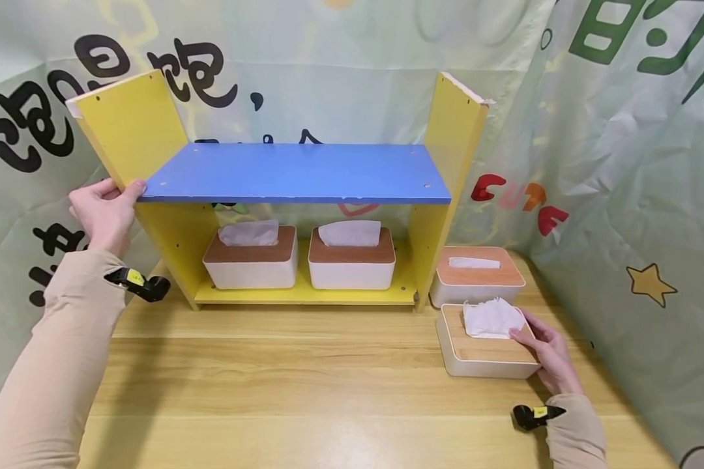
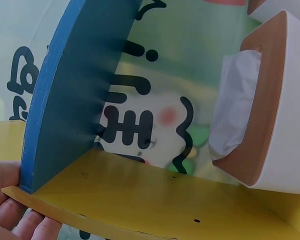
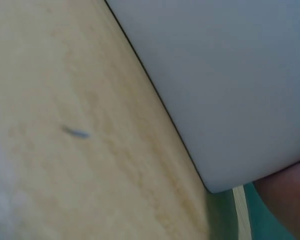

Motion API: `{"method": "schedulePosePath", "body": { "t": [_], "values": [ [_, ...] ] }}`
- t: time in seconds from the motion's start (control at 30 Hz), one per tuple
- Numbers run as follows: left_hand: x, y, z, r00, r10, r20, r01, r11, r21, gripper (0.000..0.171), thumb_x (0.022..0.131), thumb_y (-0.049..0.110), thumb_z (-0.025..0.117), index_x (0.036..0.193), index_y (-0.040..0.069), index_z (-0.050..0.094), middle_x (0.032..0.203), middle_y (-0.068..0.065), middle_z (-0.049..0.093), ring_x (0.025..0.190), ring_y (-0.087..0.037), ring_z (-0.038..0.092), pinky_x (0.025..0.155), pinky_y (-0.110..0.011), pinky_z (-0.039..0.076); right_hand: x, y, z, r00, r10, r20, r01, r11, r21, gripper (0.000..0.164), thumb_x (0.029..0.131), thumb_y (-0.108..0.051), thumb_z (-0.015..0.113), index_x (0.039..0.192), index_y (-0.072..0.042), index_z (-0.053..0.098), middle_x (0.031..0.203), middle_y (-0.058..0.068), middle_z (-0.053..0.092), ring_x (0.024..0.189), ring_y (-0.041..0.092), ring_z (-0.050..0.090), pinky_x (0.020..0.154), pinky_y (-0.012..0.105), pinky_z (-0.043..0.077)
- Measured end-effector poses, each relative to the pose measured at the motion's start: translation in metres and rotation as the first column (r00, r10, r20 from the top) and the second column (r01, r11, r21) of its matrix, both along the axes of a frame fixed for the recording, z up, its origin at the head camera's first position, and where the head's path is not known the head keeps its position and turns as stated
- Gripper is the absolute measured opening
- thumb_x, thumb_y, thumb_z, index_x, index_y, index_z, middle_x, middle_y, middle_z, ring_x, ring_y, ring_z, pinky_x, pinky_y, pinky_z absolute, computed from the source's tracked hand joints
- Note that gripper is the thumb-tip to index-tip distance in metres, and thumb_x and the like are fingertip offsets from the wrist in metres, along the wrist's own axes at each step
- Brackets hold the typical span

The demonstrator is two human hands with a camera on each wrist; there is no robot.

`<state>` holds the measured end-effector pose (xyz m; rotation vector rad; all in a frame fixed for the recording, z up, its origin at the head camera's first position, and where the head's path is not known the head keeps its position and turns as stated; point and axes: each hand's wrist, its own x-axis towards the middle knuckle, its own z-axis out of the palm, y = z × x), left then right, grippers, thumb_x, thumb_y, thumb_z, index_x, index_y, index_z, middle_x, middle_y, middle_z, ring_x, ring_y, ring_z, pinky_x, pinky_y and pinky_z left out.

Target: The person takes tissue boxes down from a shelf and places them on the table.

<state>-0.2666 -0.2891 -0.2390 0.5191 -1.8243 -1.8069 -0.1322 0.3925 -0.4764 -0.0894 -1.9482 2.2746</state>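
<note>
My left hand point(image 1: 102, 212) grips the front edge of the left side panel point(image 1: 132, 124) of a yellow shelf unit, its thumb by the corner of the blue shelf board point(image 1: 296, 170). In the left wrist view, fingers point(image 2: 27, 222) curl behind the yellow panel point(image 2: 140, 200). Low at the right, my right hand point(image 1: 554, 358) holds a white tissue box point(image 1: 493, 369) with a light wood lid by its right end, thumb on top near the protruding tissue point(image 1: 493, 318). The right wrist view shows mostly the box's white wall point(image 3: 225, 90).
Two tissue boxes with brown lids, left point(image 1: 249, 275) and right point(image 1: 352, 276), stand on the unit's yellow bottom board point(image 1: 305, 296). Another box point(image 1: 478, 295) sits behind the held one, beside the right panel point(image 1: 454, 150). A printed curtain point(image 1: 622, 215) borders the wooden table point(image 1: 281, 397).
</note>
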Motion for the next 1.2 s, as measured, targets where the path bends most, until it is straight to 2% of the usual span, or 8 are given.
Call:
{"method": "schedulePosePath", "body": {
  "t": [0.1, 0.27, 0.43, 0.6, 0.7, 0.93, 1.03, 1.2],
  "values": [
    [0.0003, 0.0000, 0.0000, 1.000, 0.008, 0.010, -0.008, 1.000, -0.006, 0.050, 0.085, 0.015, 0.079, 0.131, 0.006, 0.065, 0.057, 0.024, 0.062, 0.077, 0.010, 0.063, 0.071, -0.005, 0.048, -0.0004, -0.0005, -0.0005, 1.000, -0.003, -0.005, 0.003, 1.000, 0.000, 0.045, 0.096, 0.002, 0.061, 0.122, -0.034, 0.067, 0.116, -0.030, 0.065, 0.105, -0.012, 0.057, 0.085, 0.005, 0.050],
    [0.0008, 0.0004, 0.0000, 1.000, 0.011, 0.024, -0.011, 1.000, -0.019, 0.049, 0.086, 0.017, 0.079, 0.132, 0.008, 0.065, 0.062, 0.025, 0.061, 0.122, 0.015, 0.046, 0.078, -0.005, 0.047, -0.0013, -0.0010, -0.0020, 1.000, -0.012, -0.009, 0.012, 1.000, 0.007, 0.046, 0.095, 0.003, 0.062, 0.125, -0.031, 0.067, 0.116, -0.028, 0.066, 0.106, -0.011, 0.056, 0.085, 0.006, 0.049],
    [0.0001, 0.0003, 0.0003, 0.999, 0.022, 0.035, -0.021, 1.000, -0.017, 0.049, 0.085, 0.018, 0.079, 0.131, 0.010, 0.066, 0.080, 0.023, 0.061, 0.123, 0.012, 0.048, 0.079, -0.005, 0.048, -0.0016, -0.0009, -0.0021, 1.000, -0.017, 0.003, 0.017, 1.000, 0.006, 0.046, 0.096, 0.003, 0.061, 0.124, -0.033, 0.067, 0.115, -0.029, 0.065, 0.105, -0.012, 0.056, 0.085, 0.005, 0.049],
    [-0.0010, 0.0019, 0.0007, 0.999, 0.017, 0.036, -0.016, 0.999, -0.037, 0.048, 0.087, 0.019, 0.078, 0.133, 0.009, 0.064, 0.095, 0.021, 0.058, 0.143, 0.008, 0.017, 0.085, -0.005, 0.044, -0.0003, -0.0004, -0.0013, 1.000, -0.019, 0.022, 0.019, 1.000, 0.011, 0.044, 0.096, 0.002, 0.061, 0.122, -0.034, 0.066, 0.114, -0.031, 0.064, 0.104, -0.013, 0.055, 0.084, 0.005, 0.049],
    [-0.0016, 0.0029, 0.0012, 0.999, 0.018, 0.043, -0.017, 0.999, -0.031, 0.048, 0.088, 0.019, 0.077, 0.133, 0.010, 0.064, 0.110, 0.017, 0.061, 0.144, 0.008, 0.014, 0.088, -0.004, 0.045, 0.0000, -0.0001, -0.0011, 0.999, -0.024, 0.031, 0.023, 1.000, 0.016, 0.043, 0.097, 0.001, 0.060, 0.124, -0.033, 0.065, 0.113, -0.032, 0.064, 0.104, -0.013, 0.055, 0.084, 0.005, 0.048],
    [-0.0020, 0.0038, 0.0011, 0.998, 0.023, 0.066, -0.020, 0.999, -0.050, 0.049, 0.088, 0.020, 0.076, 0.135, 0.011, 0.063, 0.149, 0.007, 0.048, 0.143, 0.006, 0.013, 0.089, -0.005, 0.045, -0.0001, 0.0010, -0.0011, 0.999, -0.020, 0.047, 0.020, 1.000, 0.017, 0.043, 0.097, 0.002, 0.059, 0.120, -0.035, 0.065, 0.113, -0.032, 0.064, 0.103, -0.013, 0.055, 0.083, 0.005, 0.049],
    [-0.0017, 0.0032, 0.0005, 0.998, 0.024, 0.062, -0.021, 0.999, -0.045, 0.049, 0.088, 0.020, 0.077, 0.134, 0.011, 0.063, 0.143, 0.009, 0.052, 0.143, 0.007, 0.015, 0.088, -0.005, 0.046, 0.0001, 0.0011, -0.0007, 0.999, -0.010, 0.039, 0.010, 1.000, 0.016, 0.043, 0.098, 0.001, 0.059, 0.119, -0.035, 0.065, 0.113, -0.031, 0.064, 0.103, -0.012, 0.055, 0.083, 0.006, 0.049],
    [-0.0007, 0.0028, 0.0000, 0.999, 0.015, 0.049, -0.013, 0.999, -0.052, 0.049, 0.088, 0.019, 0.077, 0.134, 0.009, 0.063, 0.098, 0.022, 0.059, 0.144, 0.005, 0.010, 0.097, -0.006, 0.041, 0.0005, 0.0009, -0.0001, 1.000, 0.009, 0.017, -0.009, 1.000, 0.019, 0.043, 0.098, 0.001, 0.058, 0.122, -0.033, 0.064, 0.115, -0.031, 0.064, 0.105, -0.012, 0.055, 0.084, 0.005, 0.049]
  ]
}}
